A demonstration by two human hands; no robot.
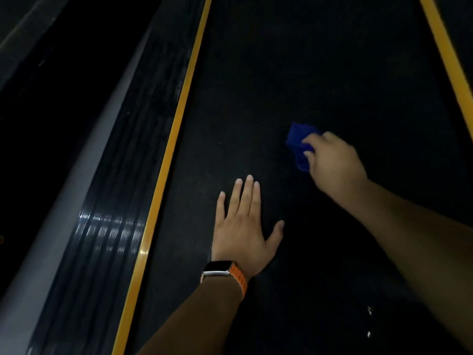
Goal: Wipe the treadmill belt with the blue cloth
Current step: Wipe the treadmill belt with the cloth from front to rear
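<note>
Treadmill belt (307,73): a dark, matt surface filling the view from 12 to 6 o'clock, bounded by two yellow edge stripes, the left stripe (176,119) running from 12 down to 7 o'clock and the right stripe (445,47) crossing the corner at 1 to 2 o'clock. The belt lies bare ahead of both hands toward 12 o'clock, and between the hands and either stripe.

Outside the left stripe, at 9 o'clock: one black ribbed side rail (122,175) with a patch of glare, then one grey frame edge (64,201); beyond that the room is too dark to read.

Two bare forearms enter from 5 and 4 o'clock. Left hand (243,226): palm down on the belt, fingers (247,198) straight and released, thumb spread toward 2 o'clock; it grasps nothing. Right hand (332,160): at 2 o'clock of the left hand and apart from it, fingers curled, grasping the one blue cloth (298,142).

The cloth is bunched and sits on the belt near its middle, protruding from the hand toward 10 o'clock.

One watch (225,272) with an orange band sits on the left wrist. A few white specks (369,311) dot the belt at 5 o'clock.
</note>
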